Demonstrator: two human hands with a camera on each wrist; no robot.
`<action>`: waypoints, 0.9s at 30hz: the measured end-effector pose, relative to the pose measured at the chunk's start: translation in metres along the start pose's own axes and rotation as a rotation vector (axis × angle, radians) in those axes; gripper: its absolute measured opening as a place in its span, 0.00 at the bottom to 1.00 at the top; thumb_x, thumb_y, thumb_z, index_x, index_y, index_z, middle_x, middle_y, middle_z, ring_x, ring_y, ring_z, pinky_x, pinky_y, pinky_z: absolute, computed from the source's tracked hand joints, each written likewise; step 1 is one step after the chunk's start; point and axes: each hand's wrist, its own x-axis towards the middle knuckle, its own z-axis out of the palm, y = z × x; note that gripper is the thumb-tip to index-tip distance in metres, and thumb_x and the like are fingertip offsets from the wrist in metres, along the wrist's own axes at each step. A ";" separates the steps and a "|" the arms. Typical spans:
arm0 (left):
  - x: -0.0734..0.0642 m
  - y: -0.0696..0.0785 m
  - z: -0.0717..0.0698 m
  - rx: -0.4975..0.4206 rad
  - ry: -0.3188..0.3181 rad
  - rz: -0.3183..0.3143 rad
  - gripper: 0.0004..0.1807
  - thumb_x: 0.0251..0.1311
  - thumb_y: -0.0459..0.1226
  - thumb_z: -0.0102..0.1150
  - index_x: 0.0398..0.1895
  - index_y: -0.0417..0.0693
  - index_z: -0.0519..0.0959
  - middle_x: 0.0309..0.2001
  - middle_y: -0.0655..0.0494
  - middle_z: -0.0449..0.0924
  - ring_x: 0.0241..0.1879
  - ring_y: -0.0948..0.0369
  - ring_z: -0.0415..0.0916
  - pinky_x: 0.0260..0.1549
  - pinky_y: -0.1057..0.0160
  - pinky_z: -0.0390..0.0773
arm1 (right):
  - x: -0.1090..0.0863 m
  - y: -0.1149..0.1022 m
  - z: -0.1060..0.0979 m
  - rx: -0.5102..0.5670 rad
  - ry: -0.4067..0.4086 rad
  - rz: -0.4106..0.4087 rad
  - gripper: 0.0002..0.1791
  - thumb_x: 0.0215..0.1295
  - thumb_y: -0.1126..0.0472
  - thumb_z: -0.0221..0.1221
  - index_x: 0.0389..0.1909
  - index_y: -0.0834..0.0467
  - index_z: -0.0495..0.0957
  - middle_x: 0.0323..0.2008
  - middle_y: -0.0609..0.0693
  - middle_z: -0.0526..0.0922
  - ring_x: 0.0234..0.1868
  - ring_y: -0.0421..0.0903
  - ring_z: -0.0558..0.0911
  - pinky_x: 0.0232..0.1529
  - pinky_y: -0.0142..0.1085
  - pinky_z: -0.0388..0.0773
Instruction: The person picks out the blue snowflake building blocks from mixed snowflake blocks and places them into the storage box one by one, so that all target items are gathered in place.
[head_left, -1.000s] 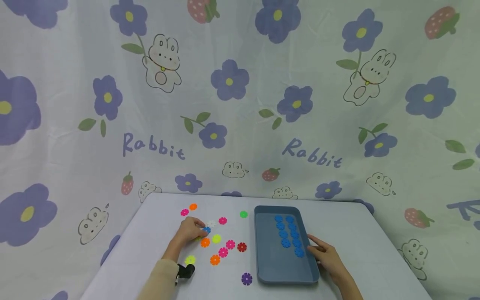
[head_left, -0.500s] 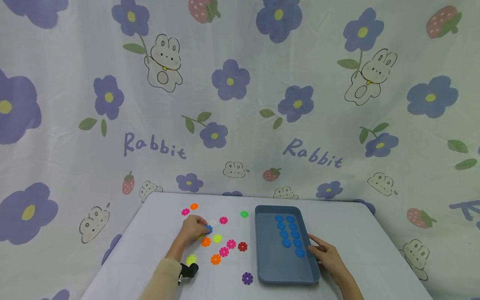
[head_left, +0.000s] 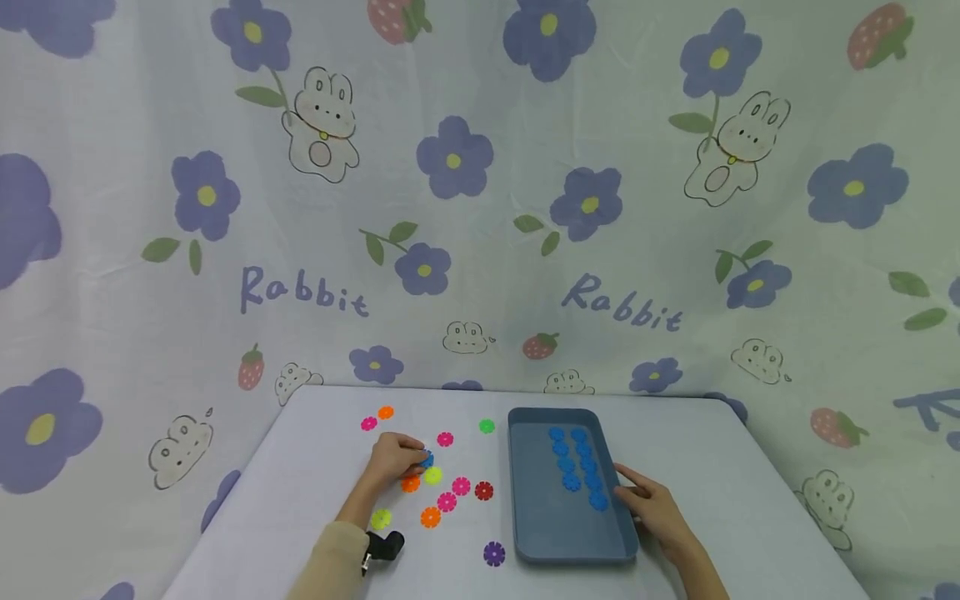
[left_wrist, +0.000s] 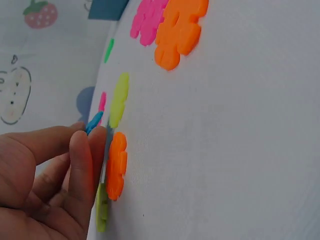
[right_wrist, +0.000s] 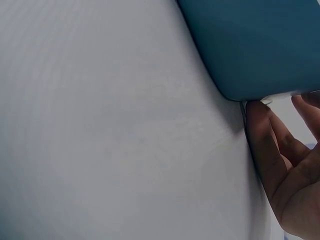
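Note:
My left hand [head_left: 393,457] pinches a blue flower-shaped plastic disc [head_left: 427,459] between thumb and fingertips, close over the table. In the left wrist view the same disc shows edge-on at the fingertips, near an orange disc [left_wrist: 116,166] and a yellow disc [left_wrist: 119,100]. On the right stands a grey-blue tray [head_left: 551,533] with several blue discs [head_left: 572,482] laid in two columns. My right hand [head_left: 651,508] touches the tray's right side with its fingertips. The right wrist view shows that hand [right_wrist: 285,160] right at the tray's outer edge.
Loose discs lie left of the tray: several pink [head_left: 447,502] and orange [head_left: 431,517], a dark red [head_left: 483,491], a green [head_left: 487,426] and a purple one [head_left: 494,553]. A patterned curtain [head_left: 480,250] hangs behind the white table [head_left: 697,450].
My left hand has shifted slightly to the right with the blue disc, and the white disc beside it is now hidden. The right hand stays at the tray.

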 end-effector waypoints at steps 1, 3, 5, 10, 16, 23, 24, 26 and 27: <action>0.000 0.000 0.002 -0.010 -0.006 0.006 0.11 0.57 0.30 0.66 0.40 0.29 0.81 0.32 0.45 0.81 0.23 0.58 0.81 0.27 0.63 0.84 | 0.000 0.000 0.000 -0.004 0.004 0.004 0.32 0.64 0.54 0.63 0.68 0.57 0.69 0.49 0.62 0.81 0.40 0.51 0.83 0.35 0.45 0.81; 0.000 0.001 0.006 -0.019 -0.011 0.012 0.11 0.58 0.30 0.66 0.40 0.30 0.81 0.33 0.45 0.81 0.24 0.58 0.81 0.28 0.63 0.84 | -0.001 0.001 0.000 -0.002 0.008 0.008 0.32 0.64 0.54 0.63 0.68 0.57 0.69 0.49 0.61 0.82 0.41 0.51 0.83 0.35 0.44 0.81; -0.002 0.001 0.008 -0.021 -0.016 0.020 0.11 0.58 0.30 0.66 0.41 0.29 0.81 0.34 0.45 0.81 0.25 0.58 0.81 0.29 0.63 0.84 | -0.001 0.002 0.000 0.006 0.008 0.011 0.31 0.65 0.55 0.63 0.68 0.56 0.69 0.49 0.61 0.82 0.41 0.52 0.83 0.36 0.45 0.81; -0.006 0.004 0.014 -0.055 -0.023 0.013 0.13 0.59 0.31 0.66 0.43 0.29 0.80 0.36 0.46 0.81 0.27 0.57 0.81 0.31 0.63 0.84 | 0.001 0.001 0.001 0.009 -0.002 -0.004 0.31 0.65 0.55 0.63 0.68 0.56 0.69 0.49 0.62 0.81 0.42 0.53 0.83 0.36 0.46 0.82; -0.001 0.008 0.027 -0.086 -0.053 0.031 0.14 0.59 0.33 0.66 0.43 0.30 0.81 0.36 0.45 0.80 0.28 0.57 0.82 0.32 0.64 0.84 | 0.001 -0.002 -0.002 -0.003 0.003 -0.010 0.31 0.65 0.54 0.63 0.68 0.56 0.69 0.50 0.61 0.81 0.41 0.52 0.82 0.36 0.45 0.82; -0.002 0.013 0.038 -0.132 -0.079 0.035 0.15 0.58 0.33 0.68 0.43 0.30 0.81 0.36 0.44 0.80 0.28 0.57 0.83 0.32 0.63 0.84 | -0.001 -0.002 -0.002 0.000 -0.003 -0.008 0.31 0.65 0.54 0.63 0.68 0.56 0.69 0.51 0.62 0.80 0.41 0.52 0.82 0.36 0.44 0.81; -0.003 0.013 0.040 -0.143 -0.086 0.040 0.15 0.57 0.33 0.68 0.43 0.30 0.81 0.37 0.44 0.80 0.28 0.57 0.83 0.32 0.63 0.84 | -0.001 -0.001 -0.001 0.001 -0.003 -0.007 0.31 0.65 0.54 0.63 0.68 0.55 0.69 0.51 0.62 0.80 0.41 0.52 0.82 0.36 0.44 0.81; -0.004 0.014 0.043 -0.153 -0.098 0.051 0.15 0.57 0.33 0.68 0.44 0.30 0.81 0.36 0.45 0.80 0.28 0.58 0.82 0.33 0.63 0.84 | -0.001 -0.001 -0.001 0.003 0.001 -0.002 0.31 0.65 0.54 0.63 0.68 0.55 0.69 0.51 0.62 0.80 0.41 0.51 0.82 0.36 0.44 0.81; -0.005 0.015 0.044 -0.161 -0.104 0.056 0.15 0.58 0.32 0.67 0.44 0.30 0.81 0.36 0.44 0.80 0.28 0.58 0.82 0.33 0.62 0.84 | -0.001 -0.001 -0.001 0.004 0.001 0.000 0.31 0.65 0.54 0.63 0.68 0.55 0.69 0.50 0.61 0.81 0.40 0.51 0.82 0.36 0.44 0.81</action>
